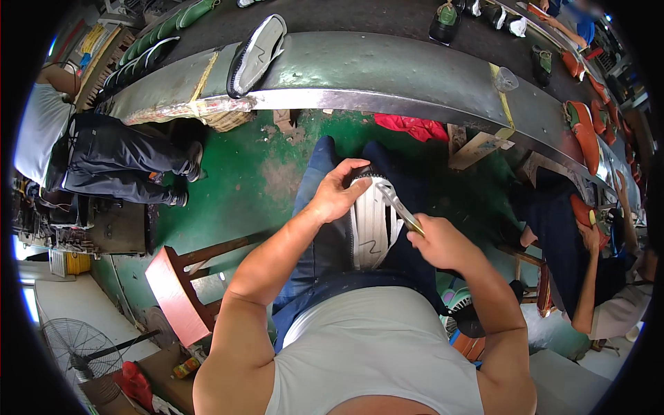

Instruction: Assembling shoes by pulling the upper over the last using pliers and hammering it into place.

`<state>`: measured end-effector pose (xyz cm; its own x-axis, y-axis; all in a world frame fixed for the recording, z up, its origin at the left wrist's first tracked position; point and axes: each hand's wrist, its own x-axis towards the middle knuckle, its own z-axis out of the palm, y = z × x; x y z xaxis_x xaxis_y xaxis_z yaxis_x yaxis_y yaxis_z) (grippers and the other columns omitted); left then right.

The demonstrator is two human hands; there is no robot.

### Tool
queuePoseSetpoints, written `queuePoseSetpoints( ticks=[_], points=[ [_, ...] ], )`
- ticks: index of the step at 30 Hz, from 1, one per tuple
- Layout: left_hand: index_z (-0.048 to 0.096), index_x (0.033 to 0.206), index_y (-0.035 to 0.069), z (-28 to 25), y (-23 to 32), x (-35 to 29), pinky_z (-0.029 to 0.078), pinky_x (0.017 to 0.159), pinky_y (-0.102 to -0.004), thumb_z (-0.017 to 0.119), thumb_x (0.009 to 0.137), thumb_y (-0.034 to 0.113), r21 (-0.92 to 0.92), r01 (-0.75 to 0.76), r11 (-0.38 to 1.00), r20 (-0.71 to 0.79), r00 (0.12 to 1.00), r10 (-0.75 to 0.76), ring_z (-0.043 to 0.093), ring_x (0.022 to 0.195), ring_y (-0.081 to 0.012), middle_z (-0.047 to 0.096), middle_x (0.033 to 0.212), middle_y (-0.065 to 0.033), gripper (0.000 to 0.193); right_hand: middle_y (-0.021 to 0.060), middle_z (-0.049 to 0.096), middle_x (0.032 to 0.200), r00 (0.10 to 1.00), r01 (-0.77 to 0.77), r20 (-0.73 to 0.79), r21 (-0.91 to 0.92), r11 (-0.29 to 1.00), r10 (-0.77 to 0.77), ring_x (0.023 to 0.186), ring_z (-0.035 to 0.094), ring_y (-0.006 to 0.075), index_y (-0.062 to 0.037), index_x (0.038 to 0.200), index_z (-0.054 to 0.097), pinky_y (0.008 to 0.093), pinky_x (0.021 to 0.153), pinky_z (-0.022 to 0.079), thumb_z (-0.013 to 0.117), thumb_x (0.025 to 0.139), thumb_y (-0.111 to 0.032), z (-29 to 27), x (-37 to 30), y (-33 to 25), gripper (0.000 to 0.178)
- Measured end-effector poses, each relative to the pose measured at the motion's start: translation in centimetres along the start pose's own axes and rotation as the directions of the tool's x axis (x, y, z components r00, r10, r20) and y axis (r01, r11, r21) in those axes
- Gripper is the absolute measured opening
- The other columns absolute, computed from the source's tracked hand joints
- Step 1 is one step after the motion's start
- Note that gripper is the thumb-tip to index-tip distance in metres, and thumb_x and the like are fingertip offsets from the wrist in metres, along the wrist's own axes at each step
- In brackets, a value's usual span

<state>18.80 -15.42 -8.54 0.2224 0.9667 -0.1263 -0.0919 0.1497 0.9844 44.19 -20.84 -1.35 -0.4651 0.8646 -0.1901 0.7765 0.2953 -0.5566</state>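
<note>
A shoe (367, 225) rests bottom up across my lap, its pale sole side marked with a dark squiggle and its dark edge pleated around the toe. My left hand (336, 194) is closed over the toe end, with fingers on the far side and the thumb on the pleats. In my right hand (440, 242) is the handle of silvery metal pincers (395, 202). Their head lies against the sole side near the toe, just right of my left thumb. Whether the jaws bite on anything is too small to tell.
Ahead runs a metal-edged workbench (387, 63) carrying another upturned shoe (257, 59) and a clear cup (506, 79). Orange shoes (582, 135) line its right side. Co-workers sit at left and right. A wooden stool (181, 294) and a fan (81, 353) stand at left.
</note>
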Motion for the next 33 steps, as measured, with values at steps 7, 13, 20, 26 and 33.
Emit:
queuePoseSetpoints(
  ticks=[7,13,20,26,33],
  points=[
    [0.046,0.143,0.007,-0.1,0.4,0.1,0.046,0.099,-0.0291,0.065,0.094,0.005,0.047,0.006,0.999,0.169,0.985,-0.014,0.057,0.111,-0.0139,0.061,0.123,-0.0062,0.053,0.0226,0.064,0.079,0.994,-0.109,0.055,0.252,0.961,0.099,0.078,0.067,0.0416,0.0029,0.101,0.056,0.0448,0.07,0.05,0.064,0.096,-0.026,0.5,2.8,-0.4,0.03],
    [0.012,0.158,-0.001,-0.9,-3.6,-1.4,0.035,0.113,-0.0311,0.054,0.085,-0.001,-0.063,0.131,0.989,0.147,0.982,-0.12,0.047,0.134,-0.0232,0.043,0.15,-0.0184,0.084,0.0181,0.068,0.086,0.957,-0.099,-0.2,0.452,0.886,0.21,0.077,0.069,0.0335,0.0024,0.102,0.057,0.0416,0.076,0.053,0.075,0.088,-0.033,6.2,1.8,2.6,0.042],
    [0.029,0.155,0.0,2.6,-7.1,-4.0,0.046,0.102,-0.0308,0.052,0.081,0.001,0.165,0.405,0.899,-0.274,0.895,-0.353,0.059,0.121,-0.0243,0.06,0.134,-0.0181,0.078,0.011,0.066,0.078,0.924,-0.299,-0.031,0.565,0.769,0.382,0.066,0.067,0.018,0.0042,0.101,0.059,0.0344,0.061,0.055,0.062,0.084,-0.005,11.1,2.7,4.6,0.02],
    [0.019,0.159,0.007,1.0,-4.7,-3.8,0.043,0.107,-0.0314,0.06,0.075,0.002,-0.182,0.364,0.913,0.261,0.913,-0.312,0.053,0.131,-0.0234,0.05,0.144,-0.0154,0.093,0.022,0.067,0.081,0.941,-0.307,0.027,0.495,0.813,0.338,0.071,0.069,0.034,0.0042,0.103,0.057,0.0428,0.065,0.053,0.067,0.089,-0.021,9.8,0.6,8.0,0.03],
    [0.0,0.157,-0.005,2.2,-8.2,-7.4,0.02,0.122,-0.0321,0.07,0.079,0.014,0.345,0.189,0.919,0.185,0.947,-0.264,0.023,0.15,-0.0333,0.02,0.16,-0.0283,0.107,0.026,0.067,0.094,0.974,-0.035,0.225,0.14,0.989,0.002,0.089,0.065,0.0435,0.0029,0.115,0.057,0.0495,0.077,0.052,0.061,0.093,-0.022,3.9,-2.5,5.0,0.033]
  ],
)
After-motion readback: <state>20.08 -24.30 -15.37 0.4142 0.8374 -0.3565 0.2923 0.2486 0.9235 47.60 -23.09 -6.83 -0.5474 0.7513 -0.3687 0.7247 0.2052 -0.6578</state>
